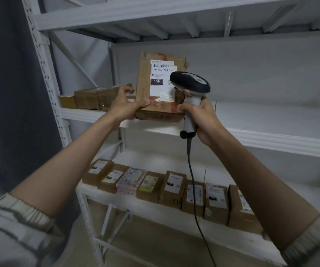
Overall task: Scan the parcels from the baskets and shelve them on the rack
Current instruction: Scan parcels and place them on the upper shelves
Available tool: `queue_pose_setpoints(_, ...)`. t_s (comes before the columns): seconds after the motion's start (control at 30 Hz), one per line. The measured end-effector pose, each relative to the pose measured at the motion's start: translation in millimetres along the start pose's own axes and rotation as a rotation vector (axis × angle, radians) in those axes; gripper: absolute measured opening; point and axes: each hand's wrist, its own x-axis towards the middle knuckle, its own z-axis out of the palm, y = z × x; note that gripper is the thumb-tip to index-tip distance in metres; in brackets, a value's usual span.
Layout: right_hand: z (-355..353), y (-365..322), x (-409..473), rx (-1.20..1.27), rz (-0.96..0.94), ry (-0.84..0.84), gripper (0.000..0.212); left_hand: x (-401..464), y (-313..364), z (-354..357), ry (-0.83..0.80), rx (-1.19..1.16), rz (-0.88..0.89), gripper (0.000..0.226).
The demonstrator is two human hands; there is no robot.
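left hand [125, 105] gripping the lower left corner of a worn brown cardboard parcel [144, 89] with a glossy white shipping label [161, 79], thumb flat on its face. parcel held upright at the front edge of the white metal rack's [270, 139] middle shelf, just beside flat brown boxes [90, 99] at the shelf's left end. right hand [203, 120] wrapped around the pale grip of a black-headed corded barcode scanner [191, 83], fingertips also touching the parcel's lower right corner. row of labelled cartons [171, 186] along the lower shelf's front edge.
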Motion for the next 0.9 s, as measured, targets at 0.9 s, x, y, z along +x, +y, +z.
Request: queue_pose_setpoints(0.9, 29, 28, 76, -0.055, 0.156, 0.085, 0.039, 87, -47, 33, 0.096, 0.365, 0.264, 0.033)
